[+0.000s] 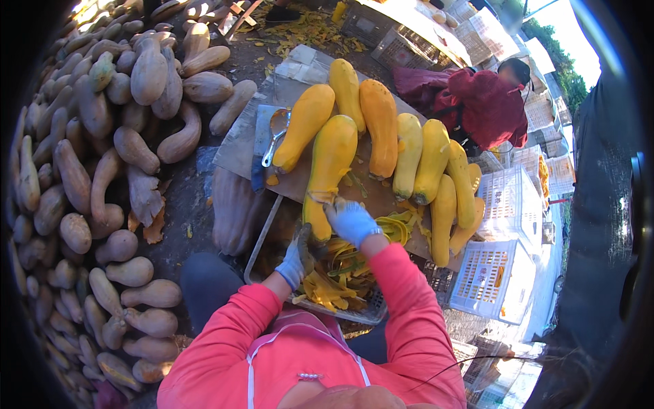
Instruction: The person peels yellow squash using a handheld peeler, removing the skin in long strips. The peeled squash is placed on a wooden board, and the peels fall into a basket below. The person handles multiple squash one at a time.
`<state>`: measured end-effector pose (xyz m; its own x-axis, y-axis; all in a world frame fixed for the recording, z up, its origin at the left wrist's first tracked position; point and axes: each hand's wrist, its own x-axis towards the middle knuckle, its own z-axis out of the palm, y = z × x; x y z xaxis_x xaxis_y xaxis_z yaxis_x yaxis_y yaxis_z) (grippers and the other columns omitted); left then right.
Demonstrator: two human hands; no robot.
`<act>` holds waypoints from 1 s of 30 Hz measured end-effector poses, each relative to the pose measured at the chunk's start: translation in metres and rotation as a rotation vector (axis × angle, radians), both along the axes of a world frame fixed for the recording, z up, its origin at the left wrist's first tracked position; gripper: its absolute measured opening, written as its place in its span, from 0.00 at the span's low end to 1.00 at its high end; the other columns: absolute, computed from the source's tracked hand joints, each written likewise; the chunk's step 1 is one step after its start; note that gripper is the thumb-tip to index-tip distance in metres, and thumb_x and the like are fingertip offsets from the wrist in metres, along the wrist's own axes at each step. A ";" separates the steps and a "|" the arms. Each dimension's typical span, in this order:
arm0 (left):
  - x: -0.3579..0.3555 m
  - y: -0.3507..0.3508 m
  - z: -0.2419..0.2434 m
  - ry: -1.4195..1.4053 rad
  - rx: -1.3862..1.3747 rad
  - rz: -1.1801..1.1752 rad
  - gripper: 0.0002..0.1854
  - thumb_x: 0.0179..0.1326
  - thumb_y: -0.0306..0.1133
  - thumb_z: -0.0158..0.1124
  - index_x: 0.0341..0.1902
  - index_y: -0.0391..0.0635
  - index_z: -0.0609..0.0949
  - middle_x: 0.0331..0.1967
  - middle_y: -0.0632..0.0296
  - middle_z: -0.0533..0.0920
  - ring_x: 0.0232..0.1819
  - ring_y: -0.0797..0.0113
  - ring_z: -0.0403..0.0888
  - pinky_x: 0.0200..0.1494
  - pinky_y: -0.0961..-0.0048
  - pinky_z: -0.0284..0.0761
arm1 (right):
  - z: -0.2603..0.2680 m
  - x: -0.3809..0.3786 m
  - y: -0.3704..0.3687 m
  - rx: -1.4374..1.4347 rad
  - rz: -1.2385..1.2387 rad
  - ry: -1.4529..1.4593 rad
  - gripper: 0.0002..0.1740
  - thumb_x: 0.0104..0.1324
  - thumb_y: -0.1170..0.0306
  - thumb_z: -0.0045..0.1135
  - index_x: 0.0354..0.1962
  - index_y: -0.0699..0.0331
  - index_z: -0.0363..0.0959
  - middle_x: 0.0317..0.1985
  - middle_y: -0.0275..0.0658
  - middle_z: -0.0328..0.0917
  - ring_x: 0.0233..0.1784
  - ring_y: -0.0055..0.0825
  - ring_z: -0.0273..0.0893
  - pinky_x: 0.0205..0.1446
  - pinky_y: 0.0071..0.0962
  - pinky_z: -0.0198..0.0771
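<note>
A peeled yellow squash (334, 148) slants across the near edge of a board-topped table (245, 153), its lower end over a crate. My gloved left hand (301, 255) grips that lower end from below. On the squash's lower part, my gloved right hand (350, 220) is closed around a peeler (323, 197), mostly hidden by the fingers. Strips of peel (332, 286) fill the crate (378, 307) under both hands. More peeled squashes (378, 128) lie in a row behind and to the right. Left of them, a metal-handled peeler (276, 135) rests by a cleaver-like blade (263, 128).
Unpeeled squashes (148, 71) are heaped on the ground at left, and one large ribbed squash (232, 209) stands against the table's left side. White plastic crates (490, 278) are at right. A person in dark red (480, 107) is beyond the table. Peel litters the ground behind.
</note>
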<state>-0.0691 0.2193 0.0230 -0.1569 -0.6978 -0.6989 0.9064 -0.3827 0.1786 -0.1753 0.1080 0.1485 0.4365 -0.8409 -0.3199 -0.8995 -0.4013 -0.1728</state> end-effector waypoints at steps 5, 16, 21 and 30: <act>0.014 -0.006 -0.004 -0.479 -0.026 -0.080 0.34 0.58 0.53 0.72 0.64 0.59 0.70 0.51 0.62 0.78 0.41 0.65 0.80 0.31 0.70 0.79 | -0.022 -0.051 -0.001 -0.018 -0.267 -0.420 0.18 0.72 0.63 0.45 0.52 0.66 0.70 0.43 0.58 0.78 0.44 0.56 0.78 0.50 0.46 0.74; 0.027 0.002 -0.007 -0.433 0.004 -0.127 0.28 0.56 0.59 0.71 0.53 0.58 0.74 0.29 0.70 0.79 0.20 0.77 0.73 0.20 0.80 0.67 | -0.063 0.003 -0.089 -0.107 -0.567 -0.576 0.20 0.74 0.57 0.41 0.44 0.69 0.68 0.39 0.66 0.78 0.42 0.63 0.77 0.46 0.55 0.72; 0.029 -0.003 -0.033 -0.252 -0.052 -0.161 0.29 0.56 0.62 0.69 0.53 0.58 0.76 0.28 0.70 0.79 0.22 0.74 0.76 0.21 0.77 0.70 | -0.073 -0.014 0.080 -0.138 -0.082 -0.489 0.17 0.73 0.62 0.46 0.46 0.70 0.69 0.39 0.67 0.75 0.42 0.63 0.75 0.44 0.54 0.71; 0.022 -0.021 -0.018 -0.598 -0.027 -0.178 0.43 0.56 0.37 0.76 0.72 0.55 0.61 0.49 0.59 0.80 0.31 0.69 0.80 0.25 0.75 0.78 | -0.048 -0.077 0.033 -0.447 0.113 -0.353 0.16 0.65 0.76 0.51 0.50 0.68 0.71 0.48 0.53 0.74 0.35 0.47 0.78 0.38 0.41 0.77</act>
<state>-0.0468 0.1980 0.0047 0.1407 -0.7156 -0.6842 0.5695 -0.5068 0.6472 -0.2523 0.1407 0.1002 0.5473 -0.8026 0.2372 -0.7652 -0.5947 -0.2465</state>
